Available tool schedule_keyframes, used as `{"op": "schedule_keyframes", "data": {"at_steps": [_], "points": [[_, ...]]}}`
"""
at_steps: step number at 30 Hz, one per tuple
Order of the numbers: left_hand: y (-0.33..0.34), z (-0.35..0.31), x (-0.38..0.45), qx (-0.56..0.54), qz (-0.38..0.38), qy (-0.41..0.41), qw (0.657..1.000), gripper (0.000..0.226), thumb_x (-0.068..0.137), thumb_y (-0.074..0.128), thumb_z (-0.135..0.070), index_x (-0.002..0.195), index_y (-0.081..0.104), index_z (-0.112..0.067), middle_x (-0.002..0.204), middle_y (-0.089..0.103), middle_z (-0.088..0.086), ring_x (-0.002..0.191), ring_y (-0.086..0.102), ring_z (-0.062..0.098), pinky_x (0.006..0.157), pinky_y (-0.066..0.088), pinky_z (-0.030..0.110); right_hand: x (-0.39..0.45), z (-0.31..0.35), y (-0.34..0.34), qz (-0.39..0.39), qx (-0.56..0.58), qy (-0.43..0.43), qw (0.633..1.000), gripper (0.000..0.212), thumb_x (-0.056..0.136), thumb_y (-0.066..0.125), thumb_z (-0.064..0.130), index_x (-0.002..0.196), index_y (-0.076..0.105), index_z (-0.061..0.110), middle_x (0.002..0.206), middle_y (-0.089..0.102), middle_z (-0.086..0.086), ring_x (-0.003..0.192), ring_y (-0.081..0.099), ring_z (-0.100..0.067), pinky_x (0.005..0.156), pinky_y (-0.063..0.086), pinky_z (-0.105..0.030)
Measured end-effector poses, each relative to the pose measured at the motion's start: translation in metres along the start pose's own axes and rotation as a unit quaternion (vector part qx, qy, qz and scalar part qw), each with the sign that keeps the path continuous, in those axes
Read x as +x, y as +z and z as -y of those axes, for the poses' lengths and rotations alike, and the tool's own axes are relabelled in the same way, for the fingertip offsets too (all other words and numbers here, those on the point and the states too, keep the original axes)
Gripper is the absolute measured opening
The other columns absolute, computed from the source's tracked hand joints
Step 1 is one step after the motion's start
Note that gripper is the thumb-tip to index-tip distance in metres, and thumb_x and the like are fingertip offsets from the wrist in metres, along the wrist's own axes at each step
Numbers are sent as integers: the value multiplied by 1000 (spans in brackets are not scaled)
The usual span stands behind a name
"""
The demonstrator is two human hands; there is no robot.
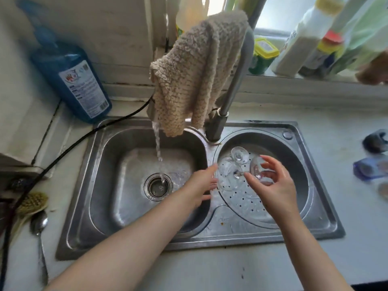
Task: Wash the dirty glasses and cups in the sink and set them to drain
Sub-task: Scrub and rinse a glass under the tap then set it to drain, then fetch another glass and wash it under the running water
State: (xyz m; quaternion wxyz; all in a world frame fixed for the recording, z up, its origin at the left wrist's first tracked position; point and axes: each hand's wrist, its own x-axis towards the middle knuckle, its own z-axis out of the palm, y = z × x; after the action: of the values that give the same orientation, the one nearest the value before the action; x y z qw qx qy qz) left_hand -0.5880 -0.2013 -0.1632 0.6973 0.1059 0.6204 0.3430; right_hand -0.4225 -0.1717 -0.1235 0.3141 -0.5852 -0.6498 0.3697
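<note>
Centrally, a steel double sink (310, 208) is set in the pale tabletop (346, 127); the right hand (273, 185) fingers pinch a stemmed glass (259, 171), the left hand (199, 185) fingers are spread.

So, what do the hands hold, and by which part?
The right hand pinches a stemmed glass near its bowl; the left hand holds nothing, only reaching.
</note>
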Motion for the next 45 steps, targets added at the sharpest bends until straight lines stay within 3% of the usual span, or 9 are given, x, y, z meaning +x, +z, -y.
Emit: {"op": "schedule_keyframes", "data": {"at_steps": [3, 7, 14, 22, 27, 30, 34, 38, 45], "points": [[22, 5, 13, 200, -90, 90, 971, 48, 95, 54, -36, 135, 49, -9, 133, 53, 8, 119, 51, 21, 95, 37, 27, 15, -34, -13, -14, -61, 32, 998, 54, 69, 83, 24, 116, 57, 22, 108, 55, 2, 83, 56, -4, 70, 47, -12], [46, 17, 34, 418, -93, 87, 900, 53, 96, 49, -31, 142, 39, -7, 149, 37, 13, 136, 37, 27, 107, 31, 30, 38, -83, -3, 48, -102, 66, 991, 60, 68, 83, 24, 121, 55, 16, 116, 53, -4, 88, 55, -10, 79, 42, -22], [68, 20, 41, 511, -127, 28, 850, 61, 103, 31, -21, 147, 3, 10, 158, -1, 25, 148, -3, 31, 118, 2, 32, 62, -111, 33, 177, -149, 37, 972, 66, 72, 78, 32, 128, 45, 21, 123, 44, -1, 97, 49, -9, 81, 39, -24], [63, 31, 43, 582, -123, 11, 804, 68, 100, 36, -15, 147, -5, 8, 158, -10, 24, 148, -8, 29, 118, 3, 31, 66, -116, 47, 229, -178, 22, 957, 69, 76, 73, 38, 132, 37, 20, 131, 41, -4, 107, 55, -21, 77, 40, -28], [72, 32, 39, 646, -124, -3, 753, 69, 100, 36, -16, 147, -9, 9, 157, -13, 24, 147, -11, 30, 118, 2, 31, 64, -113, 35, 283, -193, 29, 939, 93, 74, 74, 49, 147, 21, 22, 144, 33, -5, 128, 43, -22, 96, 41, -37], [74, 20, 45, 659, -108, -41, 743, 64, 101, 34, -23, 147, 5, 11, 156, -1, 28, 148, -1, 33, 119, 12, 37, 54, -108, 17, 261, -160, 25, 952, 86, 81, 70, 41, 148, 21, 20, 148, 30, -5, 134, 36, -20, 104, 35, -32], [90, 1, 46, 663, -124, -11, 738, 45, 101, 34, -27, 137, 42, -2, 147, 39, 19, 136, 36, 31, 108, 34, 36, 27, -108, -24, 210, -135, 37, 968, 71, 87, 62, 37, 146, 26, 20, 147, 33, -2, 132, 39, -16, 107, 34, -30], [142, 0, 31, 679, -166, 107, 707, 50, 99, 34, -41, 133, 48, -6, 144, 41, 19, 130, 43, 32, 105, 36, 39, -1, -119, -80, 136, -122, 69, 981, 64, 90, 60, 32, 144, 31, 20, 144, 38, 0, 127, 43, -12, 107, 33, -25], [247, 22, 8, 700, -76, 273, 655, 49, 97, 41, -44, 133, 50, -12, 145, 43, 10, 132, 42, 26, 108, 33, 37, -34, -141, -171, 13, -61, 117, 991, 54, 88, 62, 27, 137, 40, 21, 129, 46, 3, 103, 51, -6, 95, 43, -24]]}}
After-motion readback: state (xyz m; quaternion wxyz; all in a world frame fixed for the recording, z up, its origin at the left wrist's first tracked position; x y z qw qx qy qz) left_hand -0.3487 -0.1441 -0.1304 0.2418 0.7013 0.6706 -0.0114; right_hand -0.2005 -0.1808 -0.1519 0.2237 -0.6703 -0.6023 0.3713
